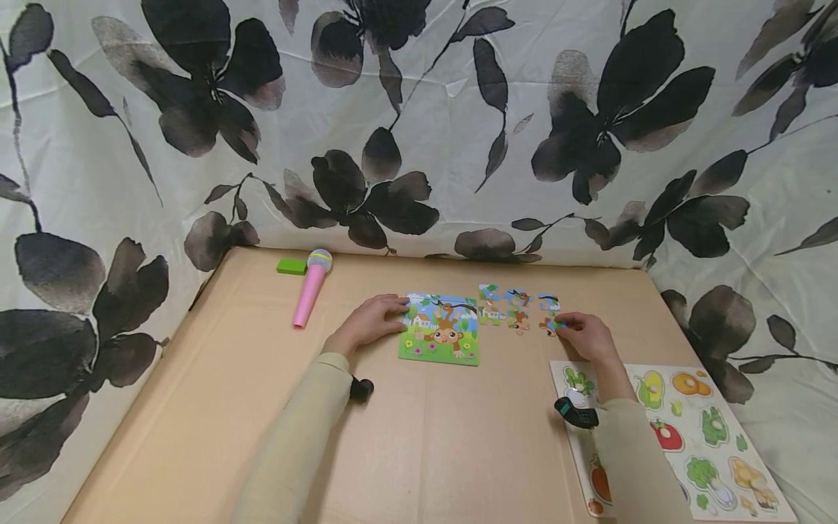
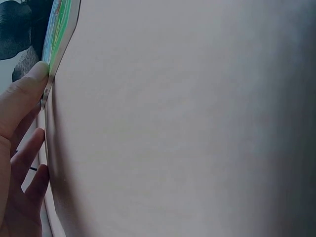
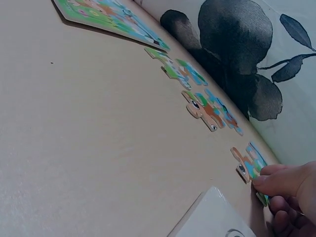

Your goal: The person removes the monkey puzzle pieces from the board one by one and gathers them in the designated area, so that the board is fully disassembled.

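Note:
A monkey jigsaw puzzle board [image 1: 439, 349] lies on the table, its picture facing up. At its left edge my left hand [image 1: 373, 320] grips the board; in the left wrist view the thumb [image 2: 38, 71] lies on the rim and the other fingers sit lower along the side. To the right of the board, several loose jigsaw pieces [image 1: 519, 320] lie in small groups. My right hand [image 1: 587, 336] pinches a green-edged jigsaw piece [image 3: 262, 198] at the right end of the row, partly hidden by the thumb and finger. Another piece with an eye [image 3: 241, 168] lies right beside it.
A white vegetable board [image 1: 694, 455] lies under the right forearm, at the table's right side. A pink toy microphone [image 1: 310, 291] and a green block [image 1: 291, 266] are at the back left. Floral cloth [image 1: 452, 131] hangs behind the table [image 1: 196, 407].

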`<state>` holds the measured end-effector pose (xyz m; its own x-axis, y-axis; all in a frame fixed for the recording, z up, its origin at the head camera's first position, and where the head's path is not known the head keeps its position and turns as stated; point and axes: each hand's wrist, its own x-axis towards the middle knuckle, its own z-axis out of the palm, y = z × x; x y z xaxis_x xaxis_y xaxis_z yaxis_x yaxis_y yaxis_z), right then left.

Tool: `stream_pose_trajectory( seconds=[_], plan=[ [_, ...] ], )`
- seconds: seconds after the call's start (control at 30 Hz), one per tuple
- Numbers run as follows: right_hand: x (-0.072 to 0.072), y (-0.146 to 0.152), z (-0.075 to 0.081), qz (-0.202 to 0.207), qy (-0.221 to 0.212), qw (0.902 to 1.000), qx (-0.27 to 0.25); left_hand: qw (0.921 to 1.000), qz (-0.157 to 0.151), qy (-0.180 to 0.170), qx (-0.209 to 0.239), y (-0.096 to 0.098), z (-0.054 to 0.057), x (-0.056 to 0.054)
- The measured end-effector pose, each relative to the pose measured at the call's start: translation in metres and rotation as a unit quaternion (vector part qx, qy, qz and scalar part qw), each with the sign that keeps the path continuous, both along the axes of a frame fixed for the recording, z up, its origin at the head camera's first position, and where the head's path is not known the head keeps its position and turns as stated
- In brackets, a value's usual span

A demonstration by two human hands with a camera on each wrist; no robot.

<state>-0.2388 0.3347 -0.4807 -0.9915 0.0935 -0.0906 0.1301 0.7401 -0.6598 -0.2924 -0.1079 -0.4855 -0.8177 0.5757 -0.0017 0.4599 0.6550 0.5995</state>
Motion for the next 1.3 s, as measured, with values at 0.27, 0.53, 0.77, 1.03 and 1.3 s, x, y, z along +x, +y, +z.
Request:
stream_pose_trajectory(
  seconds=[0.27, 0.53, 0.77, 1.03, 1.3],
  plan=[
    [0.000, 0.001, -0.001, -0.001, 0.001, 1.0000, 0.004, 0.9998, 0.001, 0.017, 0.008, 0.001, -0.001, 0.002],
    [0.000, 0.001, -0.002, -0.013, -0.009, 0.9999, 0.002, 1.0000, 0.007, 0.005, -0.004, 0.001, -0.002, 0.001],
    [0.004, -0.012, 0.006, 0.006, -0.001, 1.0000, 0.003, 0.9999, 0.006, 0.006, -0.007, 0.000, -0.003, 0.000],
    [0.003, -0.058, 0.018, 0.067, 0.011, 0.9972, -0.030, 0.9999, 0.005, 0.011, -0.005, 0.000, -0.006, -0.002],
    [0.003, -0.118, 0.027, 0.113, -0.021, 0.9875, -0.108, 0.9999, 0.011, 0.003, -0.008, 0.000, -0.003, -0.001]
  ],
)
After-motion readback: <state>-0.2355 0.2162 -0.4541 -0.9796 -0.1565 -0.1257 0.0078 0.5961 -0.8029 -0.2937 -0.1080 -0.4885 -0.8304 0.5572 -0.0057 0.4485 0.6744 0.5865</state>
